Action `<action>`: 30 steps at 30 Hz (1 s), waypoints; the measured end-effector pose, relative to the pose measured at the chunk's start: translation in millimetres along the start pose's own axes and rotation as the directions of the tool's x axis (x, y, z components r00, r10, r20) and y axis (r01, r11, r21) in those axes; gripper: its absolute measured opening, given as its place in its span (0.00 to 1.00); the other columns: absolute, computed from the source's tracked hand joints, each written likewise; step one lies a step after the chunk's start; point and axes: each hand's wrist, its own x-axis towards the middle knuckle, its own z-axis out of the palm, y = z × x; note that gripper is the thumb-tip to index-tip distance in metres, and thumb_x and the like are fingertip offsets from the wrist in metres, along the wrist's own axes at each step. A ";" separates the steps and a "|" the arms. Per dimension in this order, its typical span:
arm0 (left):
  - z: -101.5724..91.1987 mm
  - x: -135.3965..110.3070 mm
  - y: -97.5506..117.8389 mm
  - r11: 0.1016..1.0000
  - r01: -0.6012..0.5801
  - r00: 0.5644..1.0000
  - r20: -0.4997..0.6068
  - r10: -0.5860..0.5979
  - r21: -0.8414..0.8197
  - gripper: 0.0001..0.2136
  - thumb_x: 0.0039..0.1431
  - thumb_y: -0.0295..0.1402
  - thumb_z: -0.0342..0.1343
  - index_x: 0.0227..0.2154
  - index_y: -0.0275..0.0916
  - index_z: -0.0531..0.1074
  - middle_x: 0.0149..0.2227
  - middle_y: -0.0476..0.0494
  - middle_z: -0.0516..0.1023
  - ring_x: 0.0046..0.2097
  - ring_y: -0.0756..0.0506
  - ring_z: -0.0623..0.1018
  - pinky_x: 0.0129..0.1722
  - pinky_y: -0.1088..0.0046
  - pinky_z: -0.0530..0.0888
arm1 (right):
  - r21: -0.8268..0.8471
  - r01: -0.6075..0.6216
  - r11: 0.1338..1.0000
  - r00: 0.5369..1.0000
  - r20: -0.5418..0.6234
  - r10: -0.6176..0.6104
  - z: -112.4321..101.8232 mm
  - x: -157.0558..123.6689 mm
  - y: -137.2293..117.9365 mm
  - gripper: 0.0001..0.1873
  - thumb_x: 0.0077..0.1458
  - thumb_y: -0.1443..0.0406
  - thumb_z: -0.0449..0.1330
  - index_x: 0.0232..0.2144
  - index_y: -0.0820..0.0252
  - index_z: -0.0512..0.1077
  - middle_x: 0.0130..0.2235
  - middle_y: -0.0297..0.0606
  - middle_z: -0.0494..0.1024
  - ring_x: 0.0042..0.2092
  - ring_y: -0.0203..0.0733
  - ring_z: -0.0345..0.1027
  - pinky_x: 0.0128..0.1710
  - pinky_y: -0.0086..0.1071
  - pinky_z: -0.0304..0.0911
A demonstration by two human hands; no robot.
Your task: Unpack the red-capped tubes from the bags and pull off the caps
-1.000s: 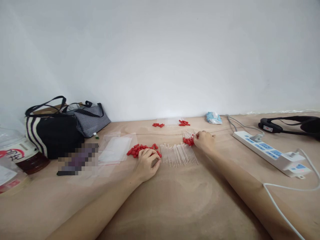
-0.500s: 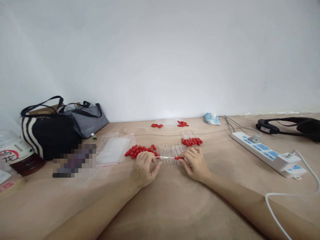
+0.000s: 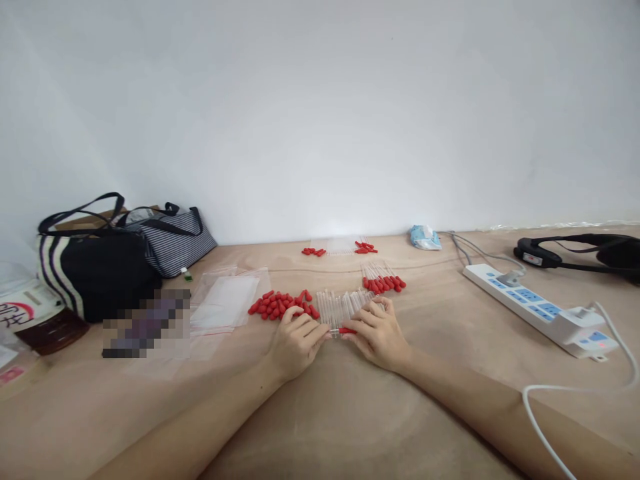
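My left hand point(image 3: 296, 343) and my right hand point(image 3: 376, 333) meet at the near edge of a row of clear thin tubes point(image 3: 345, 303) on the wooden table point(image 3: 350, 413). Both pinch one clear tube with a red cap point(image 3: 345, 331) between them, the left on the clear end, the right on the red end. A pile of loose red caps point(image 3: 280, 305) lies just beyond my left hand. A bunch of capped tubes point(image 3: 384, 280) lies beyond my right hand. More red-capped tubes point(image 3: 366, 247) and a few caps point(image 3: 314, 251) rest near the wall.
Clear zip bags point(image 3: 226, 297) lie left of the caps. Two striped bags point(image 3: 115, 257) and a blurred dark object point(image 3: 145, 323) stand at the left. A white power strip point(image 3: 540, 310) with cable, a black headset point(image 3: 575, 252) and a blue packet point(image 3: 426, 237) are at the right.
My right hand came back from the capped bunch, took a capped tube with the left hand, and both hands drew together and nearer to me.
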 end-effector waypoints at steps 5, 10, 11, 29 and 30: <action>-5.8 0.7 2.7 1.000 0.010 1.000 -0.018 -0.010 -0.016 0.09 0.58 0.29 0.47 0.25 0.38 0.70 0.18 0.52 0.71 0.24 0.51 0.66 0.37 0.66 0.59 | -0.021 0.050 0.999 0.998 -0.032 -0.051 -1.6 -3.4 -0.3 0.07 0.53 0.63 0.55 0.29 0.55 0.72 0.22 0.30 0.70 0.31 0.35 0.57 0.44 0.40 0.42; -6.1 -0.5 3.3 0.999 0.006 1.000 -0.026 -0.008 -0.054 0.09 0.57 0.28 0.47 0.25 0.38 0.70 0.18 0.52 0.72 0.24 0.52 0.66 0.37 0.67 0.59 | 0.009 0.072 0.997 0.997 -0.036 -0.071 -4.4 -5.7 1.1 0.05 0.51 0.64 0.56 0.28 0.55 0.72 0.19 0.29 0.69 0.30 0.34 0.57 0.45 0.41 0.42; -5.7 -0.6 3.5 0.998 0.003 1.000 -0.025 -0.005 -0.055 0.09 0.57 0.28 0.47 0.25 0.38 0.70 0.19 0.52 0.72 0.24 0.52 0.66 0.37 0.67 0.59 | 0.015 0.077 0.997 0.996 -0.037 -0.077 -4.6 -5.8 1.2 0.05 0.51 0.64 0.56 0.28 0.55 0.72 0.19 0.28 0.69 0.30 0.34 0.57 0.45 0.41 0.42; 1.2 -8.5 -11.0 0.954 0.259 0.966 0.022 -0.258 -0.149 0.13 0.59 0.26 0.40 0.45 0.35 0.65 0.34 0.43 0.68 0.34 0.50 0.71 0.36 0.76 0.69 | 0.127 -0.484 0.866 0.873 -0.005 0.489 -25.2 -28.8 49.1 0.14 0.54 0.64 0.47 0.39 0.60 0.69 0.32 0.40 0.72 0.30 0.37 0.65 0.30 0.31 0.60; 4.2 -5.9 -10.9 0.954 0.269 0.963 0.022 -0.269 -0.129 0.14 0.59 0.25 0.40 0.46 0.34 0.64 0.34 0.43 0.67 0.34 0.51 0.71 0.35 0.76 0.70 | 0.139 -0.528 0.838 0.847 0.005 0.532 -23.6 -29.1 51.9 0.14 0.53 0.65 0.47 0.38 0.61 0.69 0.33 0.40 0.72 0.29 0.36 0.65 0.29 0.30 0.60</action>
